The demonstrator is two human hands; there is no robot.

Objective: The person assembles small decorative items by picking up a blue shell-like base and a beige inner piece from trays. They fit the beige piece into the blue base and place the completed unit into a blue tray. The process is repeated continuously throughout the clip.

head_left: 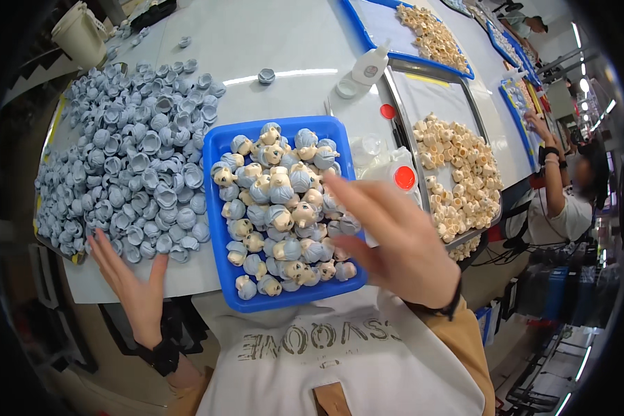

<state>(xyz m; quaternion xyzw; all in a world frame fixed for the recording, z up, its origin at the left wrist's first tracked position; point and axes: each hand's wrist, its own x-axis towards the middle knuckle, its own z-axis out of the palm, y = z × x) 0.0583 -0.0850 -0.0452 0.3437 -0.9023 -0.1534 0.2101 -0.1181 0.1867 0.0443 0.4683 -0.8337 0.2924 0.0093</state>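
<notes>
My left hand (133, 290) rests, fingers spread, at the near edge of a big pile of pale blue hollow hair pieces (135, 152). Its fingertips touch the nearest pieces, and it grips none of them. My right hand (402, 246) hovers over the right side of a blue tray (218, 277), its thumb and fingers apart. Small doll heads (281, 218) with pale blue hair and cream faces fill that tray. Some grey-blue heads show in the gap between thumb and fingers; they appear to lie in the tray. Part of the tray's right rim is hidden behind this hand.
Right of the tray stand a white squeeze bottle (369, 66), a container with a red top (403, 178) and a metal tray (457, 239) of cream face pieces (457, 166). Farther off is another blue tray (367, 35). A person (561, 180) works at the right.
</notes>
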